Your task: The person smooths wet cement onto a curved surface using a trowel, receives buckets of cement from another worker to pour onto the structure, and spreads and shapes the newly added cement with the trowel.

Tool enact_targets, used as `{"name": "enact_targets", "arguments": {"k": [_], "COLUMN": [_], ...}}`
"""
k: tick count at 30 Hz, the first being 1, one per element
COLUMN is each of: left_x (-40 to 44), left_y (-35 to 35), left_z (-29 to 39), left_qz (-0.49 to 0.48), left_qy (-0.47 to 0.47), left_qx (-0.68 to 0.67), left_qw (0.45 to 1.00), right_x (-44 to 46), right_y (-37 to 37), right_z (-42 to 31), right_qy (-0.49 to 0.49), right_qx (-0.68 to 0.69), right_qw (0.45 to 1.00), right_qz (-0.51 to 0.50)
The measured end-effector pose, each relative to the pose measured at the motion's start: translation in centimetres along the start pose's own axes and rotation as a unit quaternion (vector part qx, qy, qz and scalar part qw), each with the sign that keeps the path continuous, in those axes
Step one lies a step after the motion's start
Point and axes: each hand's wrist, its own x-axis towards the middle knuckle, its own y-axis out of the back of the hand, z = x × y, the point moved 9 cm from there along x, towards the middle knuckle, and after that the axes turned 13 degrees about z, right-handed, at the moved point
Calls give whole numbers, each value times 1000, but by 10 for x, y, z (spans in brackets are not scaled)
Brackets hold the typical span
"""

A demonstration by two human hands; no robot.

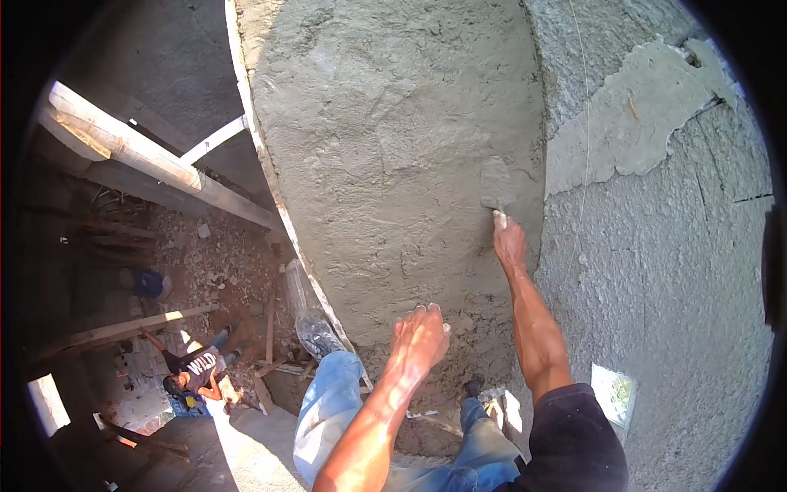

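Observation:
My right hand is wrapped round the handle of a trowel, arm stretched forward. The trowel's blade is coated grey and lies against the wet cement plaster, close to that panel's right edge. Lower and more to the middle, my left hand is curled closed over the rough lower part of the plaster. Its palm faces away from me, so anything inside the fingers is hidden. Whether it touches the surface I cannot tell.
A pale edge strip bounds the plaster on the left, with a drop beyond. A long beam crosses there. Down below, a person in a dark shirt is near rubble and planks. A rough grey wall with a string runs along the right.

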Motion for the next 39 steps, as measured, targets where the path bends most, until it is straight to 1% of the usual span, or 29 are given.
{"name": "enact_targets", "arguments": {"k": [1, 2, 3, 5, 7, 8, 10, 11, 14, 15, 16, 17, 18, 19, 20, 21, 22, 24, 25, 26, 28, 30, 32, 34, 36, 39], "left_x": [-1, 3, 5, 7, 7, 8, 10, 10, 4, 3, 2, 1, 2, 3, 4, 4, 2, 4, 3, 2, -6, -10, -10, -13, -15, -11], "left_y": [-3, -4, -8, -13, -17, -18, -20, -22, -28, -28, -25, -20, -17, -18, -18, -20, -26, -31, -32, -34, -43, -48, -49, -51, -53, -56], "left_z": [-1, -2, -1, 2, 8, 10, 9, 9, 3, -1, 1, 0, -2, -3, -4, -2, -1, 3, 4, 6, 5, -2, -6, -7, -3, 5], "left_qz": [-35, -63, -72, -81, -89, -88, -89, -92, -108, -114, -117, -127, -135, -136, -124, -114, -119, -106, -109, -111, -128, -136, -148, -163, -175, -185], "left_qy": [23, 42, 49, 41, 30, 28, 28, 25, 27, 33, 31, 45, 59, 56, 50, 45, 43, 31, 34, 36, 36, 32, 41, 54, 64, 61], "left_qx": [16, 32, 43, 46, 53, 56, 65, 73, 85, 90, 89, 92, 94, 95, 96, 96, 94, 79, 77, 75, 75, 84, 95, 99, 105, 120], "left_qw": [999, 997, 995, 995, 994, 994, 993, 993, 990, 989, 989, 987, 985, 985, 986, 988, 987, 991, 990, 990, 988, 987, 984, 980, 977, 973], "right_x": [-5, -27, -65, -106, -116, -106, -70, -51, 13, 29, 43, 53, 54, 58, 57, 76, 85, 97, 104, 107, 121, 88, 71, 16, -30, -118], "right_y": [-1, -20, -43, -78, -118, -133, -129, -128, -118, -117, -114, -110, -104, -110, -96, -91, -79, -35, -33, -32, -28, -12, -21, -12, -19, -44], "right_z": [45, 90, 117, 120, 105, 77, -2, -37, -152, -185, -209, -236, -256, -269, -272, -261, -255, -210, -169, -125, -42, 17, 92, 124, 162, 233], "right_qy": [-108, -331, -527, -585, -619, -610, -601, -600, -534, -536, -516, -475, -445, -375, -309, -144, 28, 87, -7, -105, -85, -263, -253, -355, -408, -506], "right_qx": [94, 214, 319, 497, 573, 614, 627, 646, 675, 676, 664, 667, 614, 565, 489, 386, 262, 130, 147, 161, 122, 154, 83, 138, 167, 140], "right_qw": [989, 919, 786, 637, 535, 499, 495, 472, 504, 502, 538, 565, 638, 714, 795, 902, 962, 987, 988, 974, 989, 949, 960, 917, 888, 837], "right_qz": [44, 2, -44, -63, -40, -52, -10, 15, -71, -67, -49, -99, -135, -173, -182, -131, -76, 44, -37, -117, -21, -76, -90, -120, -133, -155]}}
